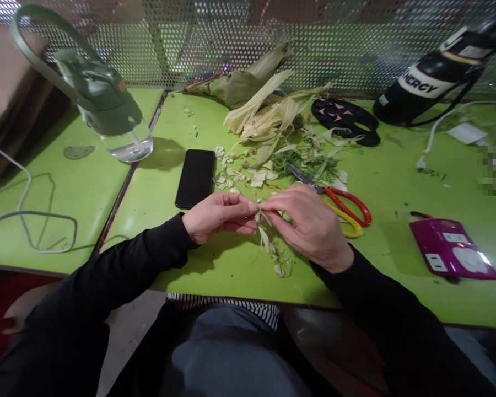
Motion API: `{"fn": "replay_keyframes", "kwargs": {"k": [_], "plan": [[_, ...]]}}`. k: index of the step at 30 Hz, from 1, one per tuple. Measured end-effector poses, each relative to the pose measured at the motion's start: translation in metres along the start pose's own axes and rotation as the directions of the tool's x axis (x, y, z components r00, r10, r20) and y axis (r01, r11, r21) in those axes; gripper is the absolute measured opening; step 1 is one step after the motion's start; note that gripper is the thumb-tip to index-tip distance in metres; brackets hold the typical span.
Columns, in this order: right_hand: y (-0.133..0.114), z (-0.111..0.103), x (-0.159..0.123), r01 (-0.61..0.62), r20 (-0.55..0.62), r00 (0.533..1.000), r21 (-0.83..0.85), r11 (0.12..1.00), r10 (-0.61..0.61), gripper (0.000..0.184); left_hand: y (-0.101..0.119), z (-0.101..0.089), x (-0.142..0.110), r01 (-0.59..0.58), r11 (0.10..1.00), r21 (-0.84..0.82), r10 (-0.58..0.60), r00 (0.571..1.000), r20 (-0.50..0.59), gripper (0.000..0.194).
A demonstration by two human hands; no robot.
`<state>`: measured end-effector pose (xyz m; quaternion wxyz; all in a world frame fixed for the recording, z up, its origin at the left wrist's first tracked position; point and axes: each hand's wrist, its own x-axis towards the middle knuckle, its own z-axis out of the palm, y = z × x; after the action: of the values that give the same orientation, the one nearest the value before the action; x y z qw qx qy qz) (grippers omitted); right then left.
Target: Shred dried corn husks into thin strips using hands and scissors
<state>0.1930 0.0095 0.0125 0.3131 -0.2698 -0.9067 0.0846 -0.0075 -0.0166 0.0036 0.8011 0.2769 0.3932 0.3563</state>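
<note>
The thin, twisty, pale green and cream strip of plant husk (265,237) is between the two hands, over the bright green, smooth table top (231,275). The left hand (221,216) has its thumb and pointing finger pinched together on the top end, with the other fingers loosely curled. The right hand (314,226) pinches the same end just beside it, with almost no gap between finger and thumb. The strip looks very light, soft and bendy, and a bit dry, so it could rip if pulled hard. It does not look slippery. The knotty top seems the best spot to hold, with just the fingertips, as the loose, curly tail looks weak. For words, the tall black bottle with a white band (427,82) says "NERGY" in big black letters. The mark near its top is too blurry to read. The flat, shiny purple box with white parts (454,248) shows no words I can read.
</note>
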Motion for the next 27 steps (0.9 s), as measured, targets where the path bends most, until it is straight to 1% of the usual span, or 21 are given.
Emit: {"fn": "replay_keyframes", "kwargs": {"k": [3, 6, 8, 9, 10, 11, 12, 14, 15, 16, 18, 21, 24, 27], "plan": [[0.0013, 0.0001, -0.0017, 0.041, 0.033, 0.999, -0.055, 0.998, -0.039, 0.008, 0.0014, -0.0014, -0.0019, 0.016, 0.999, 0.046, -0.018, 0.999, 0.027, 0.016], [0.0030, 0.0003, -0.0035, 0.145, 0.004, 0.989, -0.095, 0.985, -0.145, 0.008, 0.0021, -0.0033, -0.0027, 0.068, 0.995, 0.073, -0.073, 0.995, 0.068, 0.013], [0.0049, 0.0004, -0.0034, 0.174, -0.019, 0.984, -0.056, 0.983, -0.175, 0.011, 0.0020, -0.0040, -0.0016, 0.051, 0.995, 0.084, -0.057, 0.996, 0.067, 0.013], [0.0058, 0.0004, -0.0028, 0.140, -0.021, 0.990, -0.006, 0.990, -0.140, 0.011, 0.0019, -0.0039, -0.0007, 0.016, 0.995, 0.094, -0.021, 0.998, 0.053, 0.013], [0.0065, 0.0004, -0.0020, 0.065, -0.012, 0.998, 0.070, 0.995, -0.065, 0.011, 0.0017, -0.0034, 0.0001, -0.032, 0.993, 0.111, 0.028, 0.999, 0.035, 0.013], [0.0069, 0.0002, -0.0010, -0.046, 0.008, 0.999, 0.168, 0.985, 0.045, 0.013, 0.0015, -0.0025, 0.0009, -0.082, 0.987, 0.135, 0.081, 0.997, 0.015, 0.013], [0.0070, 0.0000, -0.0001, -0.174, 0.046, 0.985, 0.272, 0.946, 0.168, 0.016, 0.0014, -0.0015, 0.0014, -0.133, 0.978, 0.162, 0.135, 0.991, -0.004, 0.013], [0.0062, -0.0006, 0.0012, -0.399, 0.144, 0.916, 0.421, 0.815, 0.375, 0.022, 0.0010, 0.0004, 0.0020, -0.208, 0.955, 0.212, 0.220, 0.975, -0.031, 0.012], [0.0055, -0.0009, 0.0015, -0.469, 0.190, 0.882, 0.453, 0.758, 0.432, 0.023, 0.0006, 0.0010, 0.0021, -0.234, 0.944, 0.232, 0.250, 0.967, -0.041, 0.012], [0.0048, -0.0010, 0.0016, -0.513, 0.230, 0.857, 0.460, 0.725, 0.461, 0.025, 0.0002, 0.0014, 0.0021, -0.255, 0.934, 0.251, 0.274, 0.961, -0.045, 0.012], [0.0033, -0.0009, 0.0016, -0.556, 0.289, 0.831, 0.442, 0.704, 0.475, 0.029, -0.0010, 0.0015, 0.0024, -0.290, 0.912, 0.289, 0.313, 0.949, -0.037, 0.013], [0.0019, -0.0002, 0.0022, -0.567, 0.335, 0.824, 0.450, 0.690, 0.458, 0.027, -0.0029, 0.0009, 0.0032, -0.352, 0.868, 0.349, 0.383, 0.923, -0.021, 0.018], [0.0014, 0.0003, 0.0032, -0.552, 0.322, 0.834, 0.447, 0.704, 0.449, 0.024, -0.0039, 0.0008, 0.0041, -0.385, 0.838, 0.386, 0.425, 0.905, -0.021, 0.022], [0.0012, 0.0001, 0.0032, -0.520, 0.263, 0.854, 0.406, 0.751, 0.449, 0.019, -0.0042, 0.0013, 0.0040, -0.372, 0.835, 0.405, 0.415, 0.909, -0.021, 0.021]]}}
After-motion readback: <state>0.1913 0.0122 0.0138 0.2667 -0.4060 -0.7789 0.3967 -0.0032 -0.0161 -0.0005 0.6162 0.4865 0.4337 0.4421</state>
